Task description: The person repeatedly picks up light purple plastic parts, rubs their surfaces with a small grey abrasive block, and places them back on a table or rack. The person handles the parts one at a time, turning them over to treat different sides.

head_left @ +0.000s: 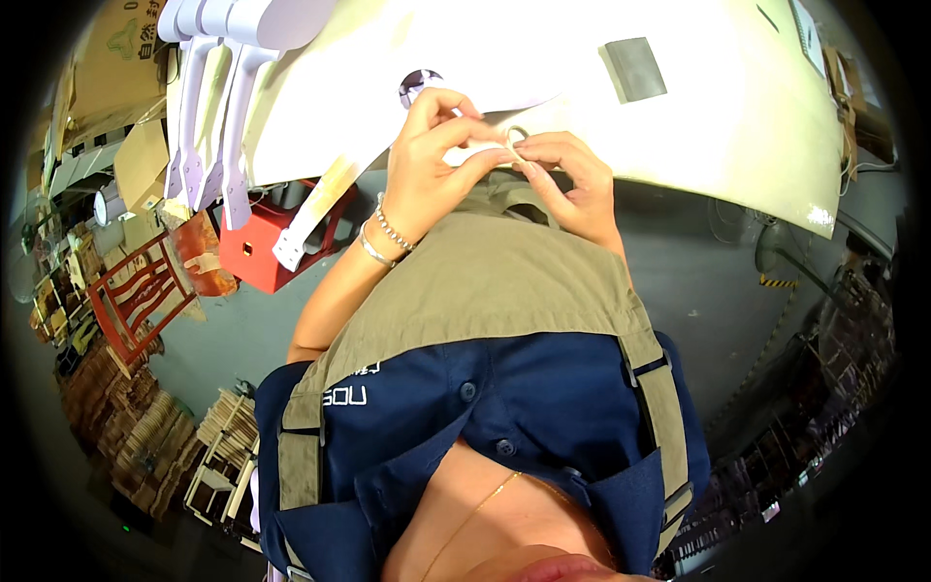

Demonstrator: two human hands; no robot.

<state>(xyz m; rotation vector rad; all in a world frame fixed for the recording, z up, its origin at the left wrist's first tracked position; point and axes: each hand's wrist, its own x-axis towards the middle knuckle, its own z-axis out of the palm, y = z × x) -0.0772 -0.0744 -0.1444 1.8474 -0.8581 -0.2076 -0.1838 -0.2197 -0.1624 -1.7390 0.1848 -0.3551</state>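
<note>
A small, pale ring-shaped strip (517, 133) stands up between my two hands, just over the near edge of the white table (737, 107). My right hand (577, 184) pinches its lower part between thumb and fingers. From the other side, my left hand (427, 160) meets it with the thumb tip, its fingers bent and a little blurred. Beyond my left hand, a dark round thing with a purplish middle (420, 87) rests on the table. A grey rectangular block (636, 70) lies farther right.
Pale lilac jointed arms (231, 126) hang over the table's left end. A white strip with a yellowish patch (330, 199) slants off the edge above a red box (254, 257). Farther left are cardboard boxes (112, 73) and a red chair (141, 296).
</note>
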